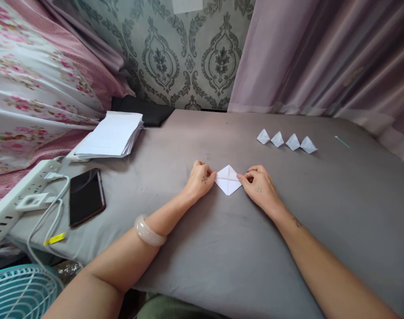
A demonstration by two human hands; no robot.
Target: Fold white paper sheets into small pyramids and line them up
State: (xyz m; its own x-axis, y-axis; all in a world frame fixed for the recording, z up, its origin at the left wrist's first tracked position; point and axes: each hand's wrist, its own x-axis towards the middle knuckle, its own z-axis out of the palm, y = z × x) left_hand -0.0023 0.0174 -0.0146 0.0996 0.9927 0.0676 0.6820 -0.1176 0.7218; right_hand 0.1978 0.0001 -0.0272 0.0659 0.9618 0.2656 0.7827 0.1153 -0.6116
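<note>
A small piece of folded white paper [228, 180], shaped like a diamond with crease lines crossing at its middle, is at the centre of the grey-covered table. My left hand [202, 178] pinches its left corner between thumb and fingers. At the opposite corner, my right hand [260, 186] grips the paper the same way. Farther back on the right stand several folded paper pieces [292, 141] in a row, each with a pointed top. A thick stack of white paper [113, 133] lies at the back left.
On the left are a dark-screened phone [86, 197], a white power strip [25, 195] with plugged-in cables and a black flat item [142, 110]. A thin green-and-white stick [342, 141] lies at far right. A teal fan [18, 292] stands below the table's left edge.
</note>
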